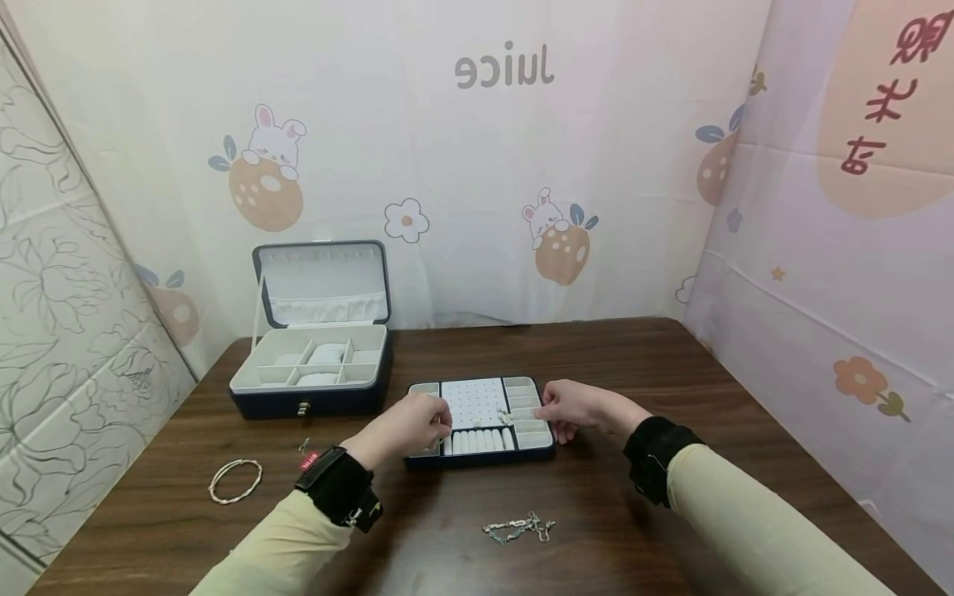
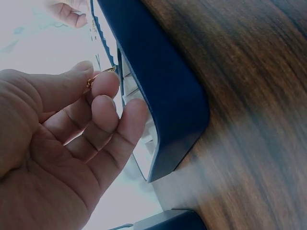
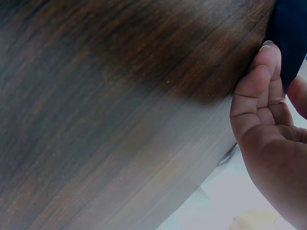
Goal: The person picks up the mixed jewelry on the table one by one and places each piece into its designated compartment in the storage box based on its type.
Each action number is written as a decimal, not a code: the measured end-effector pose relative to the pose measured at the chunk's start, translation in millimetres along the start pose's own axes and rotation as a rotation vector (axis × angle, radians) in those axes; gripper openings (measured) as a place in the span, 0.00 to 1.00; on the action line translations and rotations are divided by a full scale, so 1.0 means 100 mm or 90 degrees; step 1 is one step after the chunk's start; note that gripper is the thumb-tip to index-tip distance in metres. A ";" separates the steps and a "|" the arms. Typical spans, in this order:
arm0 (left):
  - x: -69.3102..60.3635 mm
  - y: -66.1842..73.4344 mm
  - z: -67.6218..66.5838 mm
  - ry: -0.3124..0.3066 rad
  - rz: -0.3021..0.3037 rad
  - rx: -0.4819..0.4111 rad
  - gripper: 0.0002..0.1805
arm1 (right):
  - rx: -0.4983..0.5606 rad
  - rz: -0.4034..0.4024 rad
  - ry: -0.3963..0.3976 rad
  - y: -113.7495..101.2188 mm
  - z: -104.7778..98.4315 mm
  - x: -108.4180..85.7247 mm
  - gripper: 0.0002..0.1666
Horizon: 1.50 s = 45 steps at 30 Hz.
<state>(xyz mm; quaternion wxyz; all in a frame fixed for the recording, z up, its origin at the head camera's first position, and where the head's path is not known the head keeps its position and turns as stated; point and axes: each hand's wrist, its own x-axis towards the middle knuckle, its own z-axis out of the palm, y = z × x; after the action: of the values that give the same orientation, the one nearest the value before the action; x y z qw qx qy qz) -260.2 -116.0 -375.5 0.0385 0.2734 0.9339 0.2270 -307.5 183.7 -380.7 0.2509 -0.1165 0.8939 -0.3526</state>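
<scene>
A navy jewelry tray [image 1: 480, 457] with a white pegboard-like panel, ring rolls and small compartments lies on the table. Over its left part, my left hand [image 1: 417, 422] pinches a thin gold ring [image 2: 101, 76] between thumb and index finger; the other fingers are bent beside the tray's navy side. At the tray's right edge, my right hand [image 1: 585, 407] holds the rim, thumb above and fingers curled along the outer side [image 3: 261, 103]. Some small jewelry [image 1: 505, 417] sits at the panel's lower right corner.
An open navy jewelry box [image 1: 309, 404] with divided compartments stands at the back left. A silver bangle [image 1: 235, 482] and a small piece of jewelry [image 1: 304, 445] lie at the left. Tangled silver chains [image 1: 519, 527] lie in front of the tray. Printed curtains border the table [image 1: 596, 348].
</scene>
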 end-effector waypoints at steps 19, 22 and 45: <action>0.05 0.01 0.09 0.011 0.025 0.036 0.06 | -0.011 0.001 0.013 0.00 0.00 -0.01 0.11; 0.05 0.02 0.09 0.011 0.024 0.039 0.06 | -0.011 0.001 0.012 0.00 0.01 -0.01 0.11; 0.06 0.03 0.13 0.012 0.035 0.070 0.09 | -0.015 0.002 0.012 0.00 0.01 -0.02 0.12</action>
<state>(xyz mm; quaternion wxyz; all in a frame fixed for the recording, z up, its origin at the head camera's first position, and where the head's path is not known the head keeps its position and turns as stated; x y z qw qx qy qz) -260.9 -105.7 -385.7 0.0086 0.2984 0.9374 0.1791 -305.8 183.6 -380.1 0.2414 -0.1147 0.9007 -0.3425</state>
